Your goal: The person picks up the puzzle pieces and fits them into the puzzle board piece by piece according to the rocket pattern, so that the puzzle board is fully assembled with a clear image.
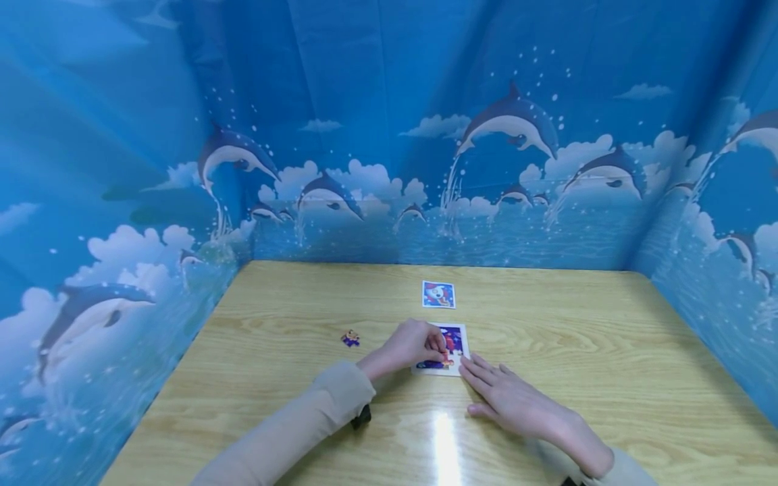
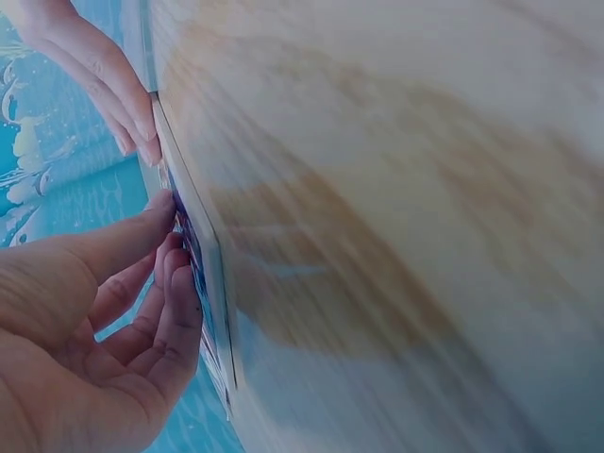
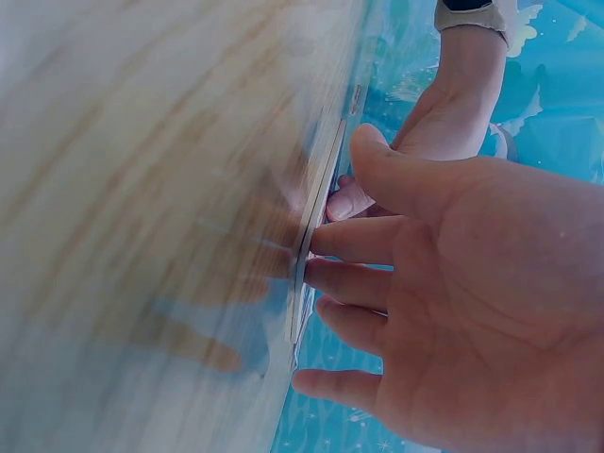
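My left hand (image 1: 418, 343) bends over a small white-bordered jigsaw puzzle (image 1: 463, 332), thumb and fingertips low on its picture. They appear to pinch a puzzle piece (image 1: 445, 356), mostly covered by the fingers. In the left wrist view the left hand (image 2: 113, 321) has its thumb and curled fingers against the puzzle's face. My right hand (image 1: 516, 399) lies on the right, its straight fingertips touching the puzzle's lower right border. From the right wrist view, the right hand (image 3: 453, 293) holds nothing, and its fingers meet the board's edge.
Left of the puzzle, a little cluster of loose puzzle pieces (image 1: 350, 338) lies on the wooden table (image 1: 547, 317). Behind the puzzle is a square picture card (image 1: 438, 295). A blue dolphin-print curtain (image 1: 389, 135) borders the table at the back and sides.
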The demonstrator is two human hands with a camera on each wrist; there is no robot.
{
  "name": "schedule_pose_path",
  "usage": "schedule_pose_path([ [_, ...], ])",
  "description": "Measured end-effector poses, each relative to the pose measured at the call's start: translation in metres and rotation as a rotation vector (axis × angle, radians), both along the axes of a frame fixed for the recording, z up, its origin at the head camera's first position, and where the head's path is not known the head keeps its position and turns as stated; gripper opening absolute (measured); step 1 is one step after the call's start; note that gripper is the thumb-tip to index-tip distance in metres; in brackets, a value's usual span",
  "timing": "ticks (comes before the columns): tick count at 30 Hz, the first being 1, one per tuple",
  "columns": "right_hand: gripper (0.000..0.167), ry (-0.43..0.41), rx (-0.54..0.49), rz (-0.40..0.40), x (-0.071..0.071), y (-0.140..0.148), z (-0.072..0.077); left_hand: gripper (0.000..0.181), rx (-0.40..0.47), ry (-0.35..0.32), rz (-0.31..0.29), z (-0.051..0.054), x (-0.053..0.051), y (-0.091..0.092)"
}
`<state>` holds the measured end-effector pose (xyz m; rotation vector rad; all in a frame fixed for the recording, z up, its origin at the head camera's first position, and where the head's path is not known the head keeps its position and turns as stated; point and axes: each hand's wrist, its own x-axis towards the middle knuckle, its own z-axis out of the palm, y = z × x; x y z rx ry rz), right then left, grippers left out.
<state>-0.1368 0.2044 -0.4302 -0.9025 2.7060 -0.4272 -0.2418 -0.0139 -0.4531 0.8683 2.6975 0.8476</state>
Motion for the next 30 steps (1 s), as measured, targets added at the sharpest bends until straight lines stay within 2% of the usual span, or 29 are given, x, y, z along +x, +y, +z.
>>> schedule_pose_path([
  [8, 0.068, -0.004, 0.001, 0.001, -0.001, 0.0, 0.0, 0.01, 0.055, -0.064, 0.061, 0.006, -0.004, -0.01],
  [16, 0.067, -0.02, 0.004, -0.008, 0.0, -0.001, 0.001, 0.018, 0.169, -0.106, 0.121, 0.02, -0.012, -0.041],
  [21, 0.066, -0.037, 0.008, -0.024, -0.001, 0.0, 0.0, 0.023, 0.192, -0.092, 0.185, 0.022, -0.017, -0.064],
  [30, 0.066, -0.037, 0.004, -0.026, 0.0, 0.0, 0.0, 0.024, 0.18, -0.032, 0.272, 0.015, -0.019, -0.115],
])
